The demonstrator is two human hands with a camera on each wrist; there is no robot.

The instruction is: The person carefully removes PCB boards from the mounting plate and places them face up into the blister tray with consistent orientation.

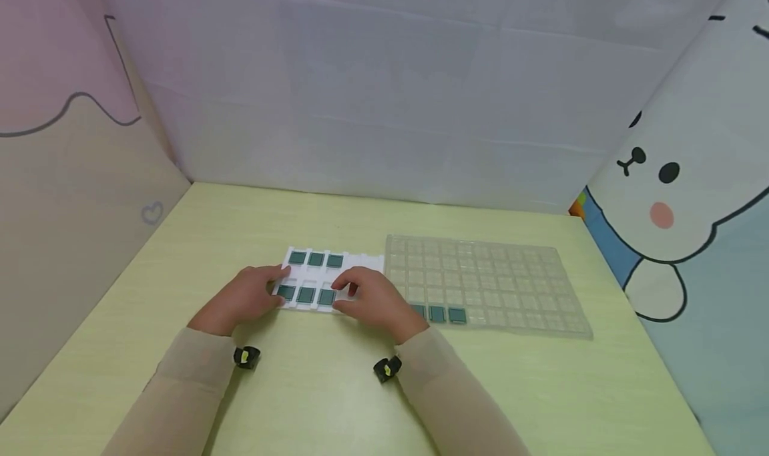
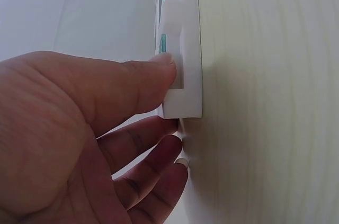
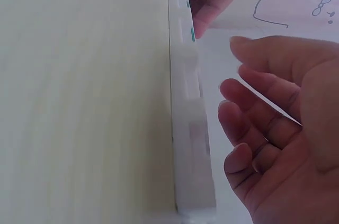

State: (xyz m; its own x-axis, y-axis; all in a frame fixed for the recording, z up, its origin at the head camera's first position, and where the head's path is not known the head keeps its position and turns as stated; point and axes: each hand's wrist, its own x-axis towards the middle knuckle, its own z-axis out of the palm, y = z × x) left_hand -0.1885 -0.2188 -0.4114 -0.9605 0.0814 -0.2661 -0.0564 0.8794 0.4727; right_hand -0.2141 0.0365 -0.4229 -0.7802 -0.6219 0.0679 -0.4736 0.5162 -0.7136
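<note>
1. the rectangular white plastic tray with moulded pockets (image 1: 365,262) lies flat on the pale yellow wood-grain table (image 1: 300,396), near 7 o'clock from the middle of the head view; its long axis runs roughly from 9 to 3 o'clock.
2. six flat, square, dark green chips (image 1: 316,260) sit in its 9 o'clock part, three in the row toward 12 and three in the row toward 6.
3. the right hand (image 1: 375,299) is over the tray's 3 o'clock half, fingers gently bent, thumb and forefinger parted; the right wrist view shows nothing between them.
4. the relation that matters most, i judge: the endmost green chip of the near row (image 1: 327,297) lies at 9 o'clock from the right fingertips, just beside them, and this hand is nearer to it than the other. whether a fingertip touches it, i cannot tell.
5. the left hand (image 1: 249,296) grips the tray's 9 o'clock end near its 7 o'clock corner, thumb on the edge and fingers against the end.
6. at 3 o'clock from the white tray lies the larger clear plastic grid tray (image 1: 488,280); three matching green chips (image 1: 437,314) sit toward its 7 o'clock corner, one partly hidden by the right hand.
7. farther out are beige sleeves (image 1: 174,376) at 6 o'clock and a white cloth backdrop (image 1: 384,109) at 12.
</note>
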